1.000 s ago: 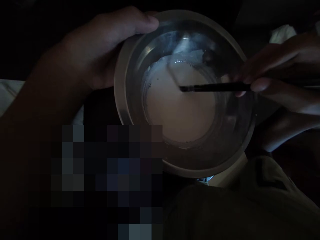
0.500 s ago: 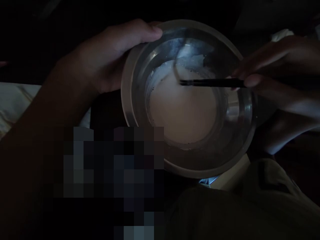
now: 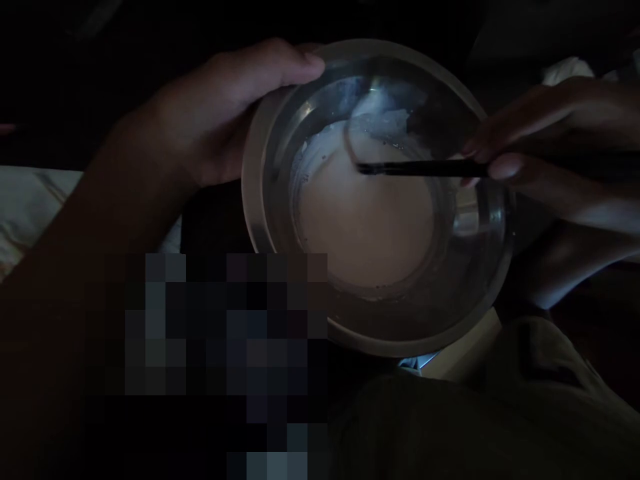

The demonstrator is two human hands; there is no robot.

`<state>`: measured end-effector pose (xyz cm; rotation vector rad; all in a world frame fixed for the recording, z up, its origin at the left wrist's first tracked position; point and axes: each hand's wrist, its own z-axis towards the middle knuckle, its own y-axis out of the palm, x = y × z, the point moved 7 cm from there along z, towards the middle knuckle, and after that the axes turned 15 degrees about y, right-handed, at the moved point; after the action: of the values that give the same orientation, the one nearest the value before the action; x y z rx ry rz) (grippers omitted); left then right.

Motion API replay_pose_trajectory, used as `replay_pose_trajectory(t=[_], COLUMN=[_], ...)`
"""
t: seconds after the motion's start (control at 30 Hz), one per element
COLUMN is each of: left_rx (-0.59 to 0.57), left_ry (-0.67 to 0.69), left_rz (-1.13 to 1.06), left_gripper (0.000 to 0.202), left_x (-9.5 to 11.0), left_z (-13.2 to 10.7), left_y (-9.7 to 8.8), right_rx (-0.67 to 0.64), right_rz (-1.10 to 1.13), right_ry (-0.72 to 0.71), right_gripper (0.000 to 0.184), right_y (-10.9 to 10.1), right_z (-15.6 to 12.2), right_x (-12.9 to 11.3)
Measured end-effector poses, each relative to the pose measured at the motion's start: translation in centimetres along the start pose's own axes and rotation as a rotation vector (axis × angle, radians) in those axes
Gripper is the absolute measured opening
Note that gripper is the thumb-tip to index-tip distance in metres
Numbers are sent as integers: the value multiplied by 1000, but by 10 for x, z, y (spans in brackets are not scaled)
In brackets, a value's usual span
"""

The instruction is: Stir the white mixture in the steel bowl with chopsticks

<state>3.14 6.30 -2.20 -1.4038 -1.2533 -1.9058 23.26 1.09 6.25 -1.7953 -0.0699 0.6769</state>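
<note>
A shiny metal bowl is tilted in the middle of the head view, holding a smooth, pale liquid with whitish residue on the wall above it. My left hand grips the bowl's upper left rim, thumb over the edge and the other fingers mostly hidden behind it. From the right, my right hand pinches black chopsticks, seen nearly level over the bowl. Their far ends are at the liquid; the sticks lie so close together that they look like one.
Marbled white surface shows at the left. A pale crumpled thing lies behind my right hand, too dark to name. Dark clothed legs are under the bowl at lower right. Blurred blocks hide the lower left, and the scene is dim.
The chopsticks' far ends have shifted very slightly left and down, with my right hand moving a little. My left hand and the bowl look the same.
</note>
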Motion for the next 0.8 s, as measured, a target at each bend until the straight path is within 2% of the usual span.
replay_pose_trajectory(t=[0.07,0.13,0.2,0.27,0.37,0.47,0.57,0.67,0.7,0.8], left_rx=[-14,-22,-23,14,93,57,20,64,71,52], left_ry=[21,22,9,-8,-31,-21,-11,-14,-16,-17], left_rz=[-7,6,29,64,130,91,16,23,28,5], left_gripper=[39,40,44,48,48,43,39,40,41,41], left_x=[0,0,0,0,1,1,0,-1,-1,-2], left_z=[1,1,0,0,-2,-3,-2,-1,-1,0], left_y=[-1,0,1,0,-5,-3,-1,-5,-5,-3], right_rx=[-108,-214,-250,-140,61,103,-50,-222,-227,-29], right_rz=[61,139,171,157,79,34,51,122,149,124], right_ry=[-113,-248,-295,-244,-60,56,-41,-254,-321,-209], right_gripper=[26,19,13,14,18,20,27,22,20,15], right_y=[-1,7,18,22,14,-1,-2,12,16,19], right_z=[-1,-3,-1,3,4,-1,-4,-6,-7,2], right_x=[0,-8,-16,-20,-12,2,2,-14,-21,-21])
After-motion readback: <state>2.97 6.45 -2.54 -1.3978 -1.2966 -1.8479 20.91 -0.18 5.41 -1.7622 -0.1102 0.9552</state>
